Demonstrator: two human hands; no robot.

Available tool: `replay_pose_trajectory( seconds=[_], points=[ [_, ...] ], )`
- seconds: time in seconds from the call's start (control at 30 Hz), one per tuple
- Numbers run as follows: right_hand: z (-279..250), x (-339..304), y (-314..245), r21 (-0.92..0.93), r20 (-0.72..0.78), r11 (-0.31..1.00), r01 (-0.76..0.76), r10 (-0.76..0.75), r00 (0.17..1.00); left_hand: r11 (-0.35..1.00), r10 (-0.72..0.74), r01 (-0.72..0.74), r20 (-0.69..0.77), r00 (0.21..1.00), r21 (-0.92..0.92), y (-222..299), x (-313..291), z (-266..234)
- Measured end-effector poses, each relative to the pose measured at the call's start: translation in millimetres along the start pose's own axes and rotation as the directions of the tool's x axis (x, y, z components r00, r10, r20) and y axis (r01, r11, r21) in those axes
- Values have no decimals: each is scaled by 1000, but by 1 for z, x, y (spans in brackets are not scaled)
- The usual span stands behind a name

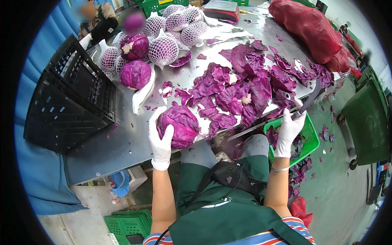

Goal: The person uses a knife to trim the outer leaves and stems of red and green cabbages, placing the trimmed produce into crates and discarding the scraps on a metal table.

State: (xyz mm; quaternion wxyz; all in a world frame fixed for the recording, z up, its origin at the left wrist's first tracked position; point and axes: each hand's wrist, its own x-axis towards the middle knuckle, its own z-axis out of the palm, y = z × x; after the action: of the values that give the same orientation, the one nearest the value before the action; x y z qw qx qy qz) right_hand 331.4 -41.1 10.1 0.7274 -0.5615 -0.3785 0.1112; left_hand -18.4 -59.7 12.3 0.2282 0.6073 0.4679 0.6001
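Note:
My left hand (160, 143), in a white glove, grips a trimmed red cabbage (179, 126) from its left side at the front edge of the metal table. My right hand (288, 131), gloved too, is closed round a knife (311, 98), its dark blade pointing up and away to the right. Loose purple cabbage leaves (241, 92) lie in a wide heap between and beyond my hands. Behind the held head, another bare red cabbage (135, 74) rests on a white foam net sleeve (143, 92). Several netted cabbages (163, 49) are piled farther back.
A black crate (69, 98) stands at the table's left. Below my right hand is a green basket (312, 141) with leaves in it. A scale (220, 10) and red mesh sacks (306, 30) are at the back. A green wheeled bin (367, 118) stands right; a co-worker (98, 24) is far left.

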Motion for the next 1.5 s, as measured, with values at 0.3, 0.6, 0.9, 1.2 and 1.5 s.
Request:
replay_pose_trajectory(
  seconds=[0.3, 0.6, 0.9, 1.2, 1.5],
  points=[
    [95, -95, -78, -63, 831, 970, -234, 181, 526, 998, 9, -7, -24, 1000, 61, 1, -5, -2],
    [136, -96, -73, 65, 878, 953, -297, 87, 471, 998, -13, 15, -25, 1000, 67, 1, -4, 3],
    [126, -108, -79, 33, 872, 803, -595, 267, 409, 985, -115, 114, 0, 993, -125, -2, 3, -7],
    [134, -109, -72, 181, 772, 942, -282, 41, 634, 994, -105, 105, 24, 994, -1, 7, 11, 0],
    [124, -92, -62, -183, 846, 685, -705, 476, 242, 990, 1, 7, 50, 999, -143, -6, 15, 3]
  ],
)
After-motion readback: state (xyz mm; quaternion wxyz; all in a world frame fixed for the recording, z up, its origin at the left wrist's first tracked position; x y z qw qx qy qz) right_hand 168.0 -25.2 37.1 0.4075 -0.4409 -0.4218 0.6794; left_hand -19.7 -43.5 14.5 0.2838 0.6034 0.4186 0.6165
